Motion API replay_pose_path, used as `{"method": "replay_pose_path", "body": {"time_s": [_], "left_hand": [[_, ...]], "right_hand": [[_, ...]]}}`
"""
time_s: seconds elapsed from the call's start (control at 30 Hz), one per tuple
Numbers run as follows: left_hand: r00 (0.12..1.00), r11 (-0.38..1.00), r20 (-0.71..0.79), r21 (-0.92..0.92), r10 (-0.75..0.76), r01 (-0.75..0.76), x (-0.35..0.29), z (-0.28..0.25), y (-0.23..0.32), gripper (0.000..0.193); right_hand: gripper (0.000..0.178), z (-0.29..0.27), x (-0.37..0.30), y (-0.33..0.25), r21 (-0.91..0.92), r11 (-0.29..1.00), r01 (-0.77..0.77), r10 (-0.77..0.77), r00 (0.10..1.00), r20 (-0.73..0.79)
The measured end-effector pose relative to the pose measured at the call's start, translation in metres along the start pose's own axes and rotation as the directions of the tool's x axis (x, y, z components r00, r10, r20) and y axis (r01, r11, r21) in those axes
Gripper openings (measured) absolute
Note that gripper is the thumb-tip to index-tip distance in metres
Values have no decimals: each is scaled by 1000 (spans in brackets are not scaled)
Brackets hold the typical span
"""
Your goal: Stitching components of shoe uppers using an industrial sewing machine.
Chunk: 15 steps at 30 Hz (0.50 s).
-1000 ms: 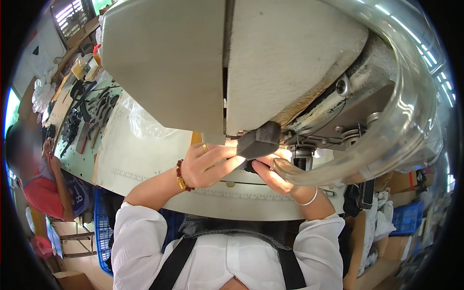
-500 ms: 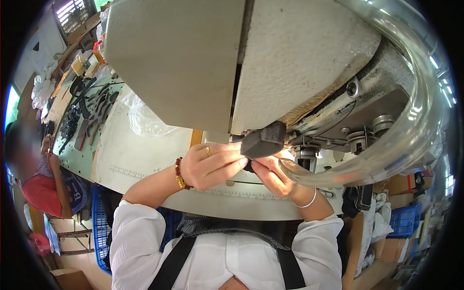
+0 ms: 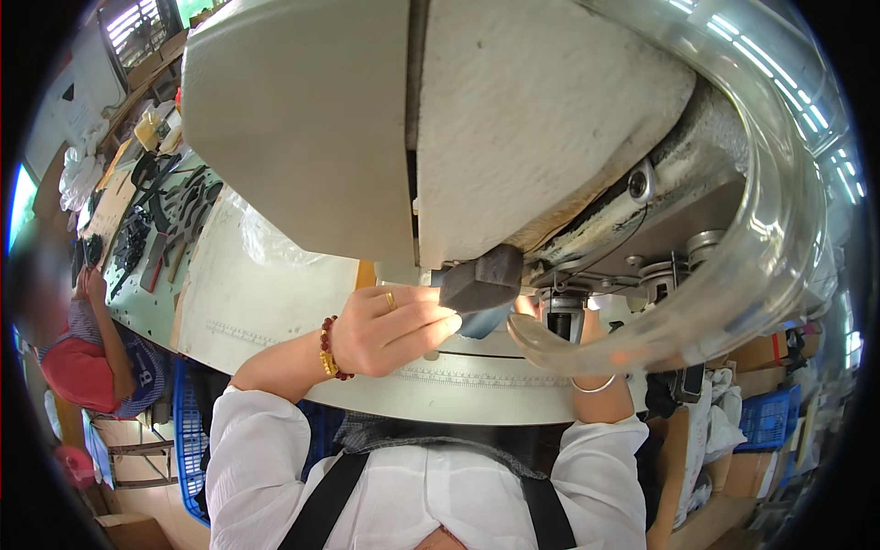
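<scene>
- Grey machine (image 3: 550, 128): dark piece (image 3: 486, 324) is under it.
- Left hand (image 3: 390, 330) is just below the machine, by the piece; can't tell if its grip pinches it.
- Right hand (image 3: 592, 326) is mostly hidden under the machine; can't tell its grip.
- Best go slowly, hands clear of the machine's metal.

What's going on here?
A person has both hands at a machine. The left hand is by the dark block below the machine's head; I can't tell what it grips. The right hand is mostly hidden behind the clear tube. Off to the left, a co-worker sits at a green table with dark pieces on it.
</scene>
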<state>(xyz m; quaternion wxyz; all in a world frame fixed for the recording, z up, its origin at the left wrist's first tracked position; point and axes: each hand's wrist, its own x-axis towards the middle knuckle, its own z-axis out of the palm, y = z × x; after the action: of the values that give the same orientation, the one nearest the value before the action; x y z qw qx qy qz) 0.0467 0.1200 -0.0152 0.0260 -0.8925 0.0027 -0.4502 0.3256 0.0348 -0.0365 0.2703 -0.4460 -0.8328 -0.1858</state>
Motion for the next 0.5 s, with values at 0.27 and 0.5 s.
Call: {"method": "replay_pose_path", "body": {"time_s": [0.27,0.5], "left_hand": [[996,999,-79,-25,-34,32,-3,10,-1,25],[1000,997,-18,70,-22,24,-11,11,-10,27]], "right_hand": [[23,-8,7,-5,15,1000,-13,14,997,-70],[24,6,13,2,46,999,21,-17,995,-94]]}}
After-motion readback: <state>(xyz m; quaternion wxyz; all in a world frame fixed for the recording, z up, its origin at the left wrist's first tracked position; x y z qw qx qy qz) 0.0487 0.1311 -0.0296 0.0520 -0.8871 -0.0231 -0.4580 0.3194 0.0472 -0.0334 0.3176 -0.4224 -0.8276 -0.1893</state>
